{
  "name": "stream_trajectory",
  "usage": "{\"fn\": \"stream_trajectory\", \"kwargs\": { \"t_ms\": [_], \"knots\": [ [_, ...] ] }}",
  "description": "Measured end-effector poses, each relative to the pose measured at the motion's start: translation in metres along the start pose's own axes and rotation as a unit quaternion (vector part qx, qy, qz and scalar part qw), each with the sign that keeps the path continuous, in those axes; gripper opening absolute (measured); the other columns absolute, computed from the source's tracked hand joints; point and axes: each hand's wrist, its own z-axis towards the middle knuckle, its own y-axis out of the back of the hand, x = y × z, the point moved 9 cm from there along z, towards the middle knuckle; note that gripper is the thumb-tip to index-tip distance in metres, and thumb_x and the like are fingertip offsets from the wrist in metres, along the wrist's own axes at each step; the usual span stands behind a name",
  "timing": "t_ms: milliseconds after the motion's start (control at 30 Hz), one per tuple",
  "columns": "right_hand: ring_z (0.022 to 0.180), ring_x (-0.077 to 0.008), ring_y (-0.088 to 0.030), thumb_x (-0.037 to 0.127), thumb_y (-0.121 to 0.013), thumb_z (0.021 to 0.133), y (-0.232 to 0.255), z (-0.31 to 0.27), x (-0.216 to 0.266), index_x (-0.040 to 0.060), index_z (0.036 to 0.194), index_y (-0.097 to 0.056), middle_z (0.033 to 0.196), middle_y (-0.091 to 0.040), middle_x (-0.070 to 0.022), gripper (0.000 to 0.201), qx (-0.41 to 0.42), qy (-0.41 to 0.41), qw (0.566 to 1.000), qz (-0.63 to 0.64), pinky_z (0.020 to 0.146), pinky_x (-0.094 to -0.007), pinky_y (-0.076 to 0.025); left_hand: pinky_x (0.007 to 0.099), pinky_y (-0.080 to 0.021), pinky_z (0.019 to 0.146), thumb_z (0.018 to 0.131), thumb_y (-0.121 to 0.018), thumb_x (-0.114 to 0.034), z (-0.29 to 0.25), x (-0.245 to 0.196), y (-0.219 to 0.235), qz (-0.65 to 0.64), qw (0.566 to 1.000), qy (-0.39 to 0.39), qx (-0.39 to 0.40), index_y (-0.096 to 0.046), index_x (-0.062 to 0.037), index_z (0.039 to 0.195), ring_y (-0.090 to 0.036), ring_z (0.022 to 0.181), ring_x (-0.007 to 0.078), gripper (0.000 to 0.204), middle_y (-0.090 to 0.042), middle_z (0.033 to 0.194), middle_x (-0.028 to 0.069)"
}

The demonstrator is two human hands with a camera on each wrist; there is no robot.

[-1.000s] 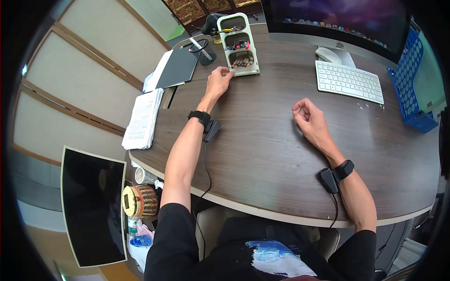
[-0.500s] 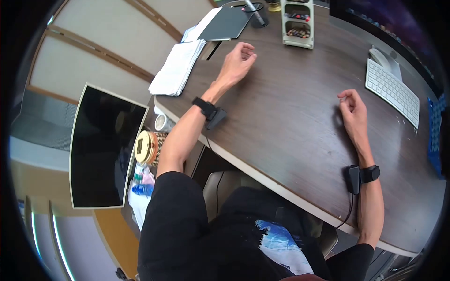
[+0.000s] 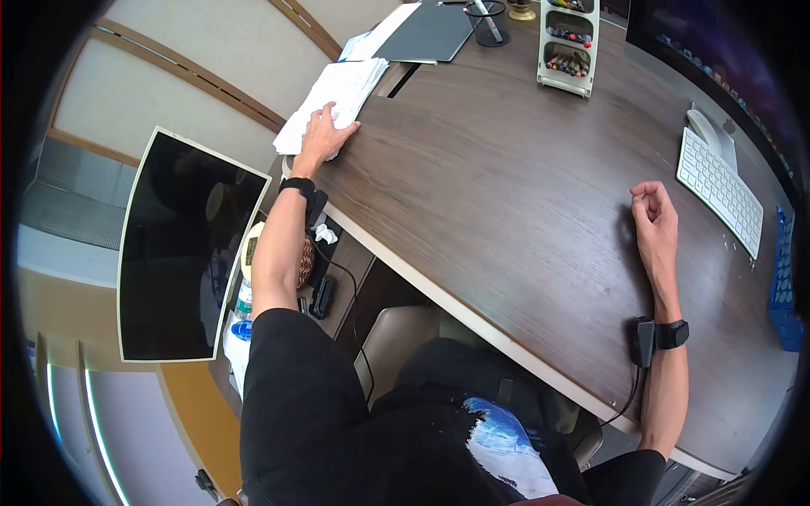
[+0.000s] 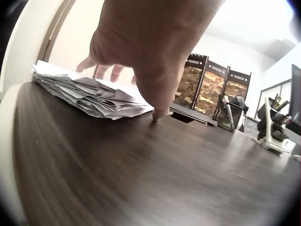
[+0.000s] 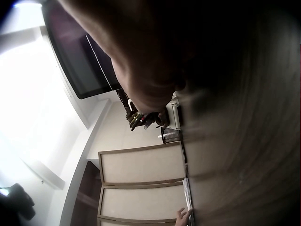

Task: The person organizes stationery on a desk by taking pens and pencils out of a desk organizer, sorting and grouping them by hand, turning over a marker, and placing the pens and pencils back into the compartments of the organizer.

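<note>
At the desk's left end, my left hand (image 3: pixel 323 137) lies over a thick stack of white papers (image 3: pixel 358 83), fingers spread across the top. In the left wrist view its thumb reaches down to the desk at the near side of the paper stack (image 4: pixel 94 99), whose sheets look uneven and slightly curled at the edges. My right hand (image 3: pixel 656 221) rests on the desk to the left of a white keyboard (image 3: pixel 721 190), its fingers loosely curled with nothing in them.
A pale organizer (image 3: pixel 567 82) with pens and pencils stands at the back of the desk (image 3: pixel 472 185). Left of it are a black mesh pen cup (image 3: pixel 491 35) and a dark folder (image 3: pixel 430 32). A monitor (image 3: pixel 717 67) and a blue rack (image 3: pixel 786 287) stand right. A cable hangs from each wrist.
My left hand has left the organizer's base and moved left and toward me onto the paper stack. The head view has turned left. My right hand has stayed on the desk, loosely curled.
</note>
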Motion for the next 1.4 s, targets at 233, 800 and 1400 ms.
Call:
{"fn": "stream_trajectory", "kwargs": {
  "t_ms": [233,800,1400],
  "knots": [
    [0.069,-0.0028,-0.043,0.009,-0.061,0.106,-0.001,0.000,0.001,0.0032,0.110,-0.065,0.074,-0.047,0.0077,0.008,0.002,0.004,1.000,0.010,0.064,-0.0237,-0.034,0.0556,-0.050,0.113,0.095,-0.074,-0.059,0.010,0.015,-0.009,-0.004,0.997,-0.052,0.049,-0.041,-0.0169,0.161,-0.059,0.133,0.0522,0.084,-0.055,0.145,0.0364],
    [0.069,-0.0041,-0.045,0.010,-0.061,0.104,-0.003,-0.002,0.004,0.0028,0.109,-0.067,0.074,-0.050,0.0059,0.010,0.006,-0.019,1.000,-0.003,0.065,-0.0254,-0.037,0.0580,-0.051,0.103,0.108,-0.055,-0.030,0.015,-0.001,-0.004,0.039,0.983,-0.151,0.098,-0.053,-0.0241,0.146,-0.066,0.116,0.0494,0.038,-0.067,0.120,0.0293],
    [0.069,-0.0048,-0.043,0.012,-0.063,0.103,-0.001,-0.001,0.003,0.0039,0.107,-0.067,0.073,-0.048,0.0062,0.010,0.003,-0.019,1.000,-0.016,0.065,-0.0259,-0.036,0.0591,-0.057,0.093,0.107,-0.062,-0.024,0.018,0.003,-0.001,0.043,0.986,-0.159,0.026,-0.052,-0.0306,0.149,-0.069,0.108,0.0498,0.044,-0.068,0.119,0.0285]
  ]
}}
